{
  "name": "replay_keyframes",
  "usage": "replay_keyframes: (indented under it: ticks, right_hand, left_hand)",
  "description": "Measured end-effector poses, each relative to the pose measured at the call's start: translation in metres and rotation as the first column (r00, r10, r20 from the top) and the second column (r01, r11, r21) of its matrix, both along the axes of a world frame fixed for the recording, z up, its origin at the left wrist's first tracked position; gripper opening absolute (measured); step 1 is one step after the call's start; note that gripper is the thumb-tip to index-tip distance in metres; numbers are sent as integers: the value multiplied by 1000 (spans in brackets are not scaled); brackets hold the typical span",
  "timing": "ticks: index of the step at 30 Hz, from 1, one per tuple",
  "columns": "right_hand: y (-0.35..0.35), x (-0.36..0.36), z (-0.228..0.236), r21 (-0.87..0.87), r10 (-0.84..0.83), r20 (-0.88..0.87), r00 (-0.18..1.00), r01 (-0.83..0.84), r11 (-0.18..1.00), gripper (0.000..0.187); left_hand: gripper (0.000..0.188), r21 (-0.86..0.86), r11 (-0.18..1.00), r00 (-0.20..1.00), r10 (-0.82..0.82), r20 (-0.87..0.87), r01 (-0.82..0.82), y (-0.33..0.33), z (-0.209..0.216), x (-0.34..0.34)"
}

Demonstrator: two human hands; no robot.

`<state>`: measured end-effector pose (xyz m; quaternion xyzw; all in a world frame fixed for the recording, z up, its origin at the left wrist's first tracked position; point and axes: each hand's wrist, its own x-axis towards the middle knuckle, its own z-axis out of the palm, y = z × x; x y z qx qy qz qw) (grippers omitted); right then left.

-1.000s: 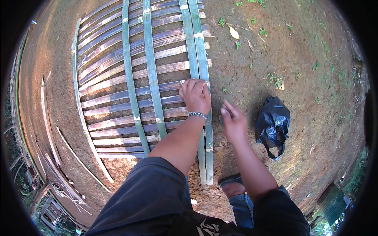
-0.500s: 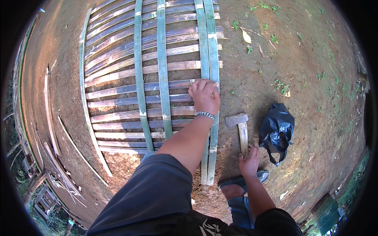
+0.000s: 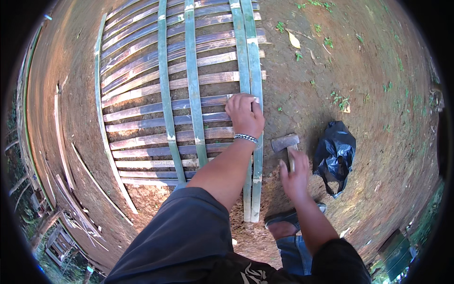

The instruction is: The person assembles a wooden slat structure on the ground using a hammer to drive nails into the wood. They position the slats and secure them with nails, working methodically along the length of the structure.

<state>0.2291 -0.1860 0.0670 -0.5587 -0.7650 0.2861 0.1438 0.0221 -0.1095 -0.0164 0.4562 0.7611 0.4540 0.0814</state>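
A lattice panel of split bamboo lies on the ground, its dark cross slats (image 3: 213, 117) running under long green strips (image 3: 192, 71). My left hand (image 3: 246, 113), wearing a chain bracelet, is closed with fingers curled round the paired green strips (image 3: 248, 47) at the panel's right side. Exactly how the fingertips sit below the strips is hidden. Right of the panel lies a hatchet (image 3: 285, 142) with a metal head and a wooden handle. My right hand (image 3: 296, 177) hovers over or touches that handle, thumb and fingers apart, covering most of it.
A black plastic bag (image 3: 335, 158) lies on the dirt right of my right hand. My shoe (image 3: 283, 218) is just below that hand. Loose bamboo strips (image 3: 101, 182) and thin poles lie on the left. A yellow leaf (image 3: 294, 40) and small weeds dot the ground.
My right hand has moved up along the hatchet handle, from its lower end toward the head. My left hand keeps its hold on the strips.
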Motion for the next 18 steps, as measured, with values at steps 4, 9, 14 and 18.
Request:
replay_keyframes:
  ticks: [4,9,14,18]
  right_hand:
    - [77,-71,-13,-257,-246,-277,929,175,950,41]
    - [136,-111,-34,-400,-230,-110,967,168,901,41]
    - [130,-124,-28,-333,-255,-86,963,214,918,36]
    - [128,-122,-35,-343,-276,-91,957,230,911,35]
  left_hand:
    - [7,75,996,999,40,25,-42,1,-3,1]
    - [13,14,994,994,110,24,-110,3,-6,7]
    - [14,-77,989,991,131,21,-129,1,-4,2]
    - [14,-106,985,990,141,18,-138,1,-7,4]
